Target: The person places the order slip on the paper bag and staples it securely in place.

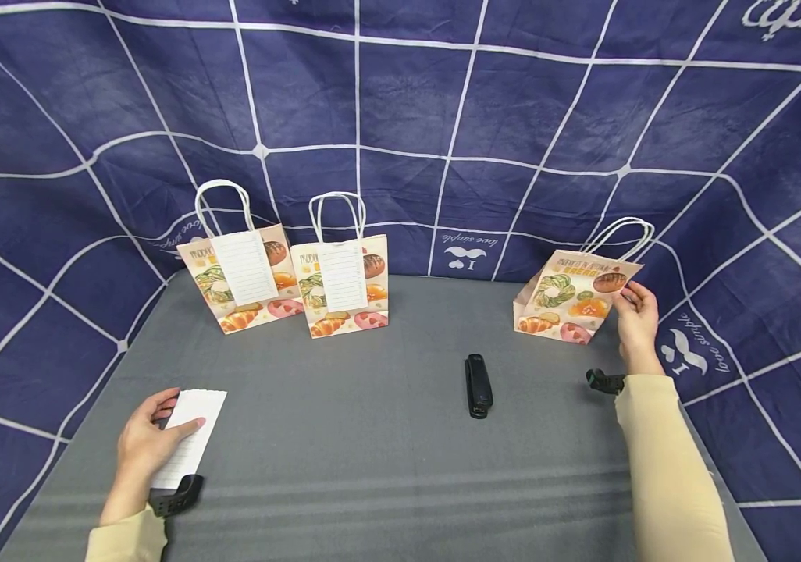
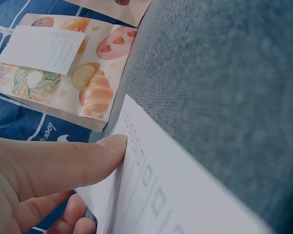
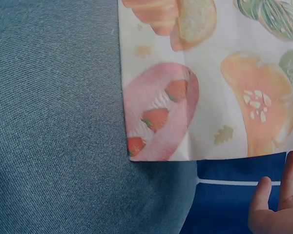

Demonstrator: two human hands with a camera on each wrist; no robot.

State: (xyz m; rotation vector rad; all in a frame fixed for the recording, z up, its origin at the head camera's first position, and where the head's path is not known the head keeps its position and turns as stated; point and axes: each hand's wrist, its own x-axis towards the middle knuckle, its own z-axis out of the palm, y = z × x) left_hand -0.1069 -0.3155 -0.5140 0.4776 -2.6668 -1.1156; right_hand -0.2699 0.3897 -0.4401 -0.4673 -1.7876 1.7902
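Note:
My left hand [image 1: 147,441] pinches a white lined paper slip [image 1: 193,437] over the near left of the table. In the left wrist view, the thumb presses on the slip [image 2: 136,180], which shows a column of small printed boxes. At the far right, my right hand [image 1: 638,324] grips the right edge of a bread-printed paper bag [image 1: 569,300] with white twisted handles. Two of its fingers extend just past the edge of that bag [image 3: 210,107] in the right wrist view; the rest of the hand is out of that frame.
Two matching paper bags, the left one [image 1: 235,316] and the middle one [image 1: 344,324], stand at the back left, each with a white lined slip on its front. A black stapler [image 1: 478,386] lies right of centre on the grey table [image 1: 372,437]. Blue checked cloth [image 1: 414,101] hangs behind.

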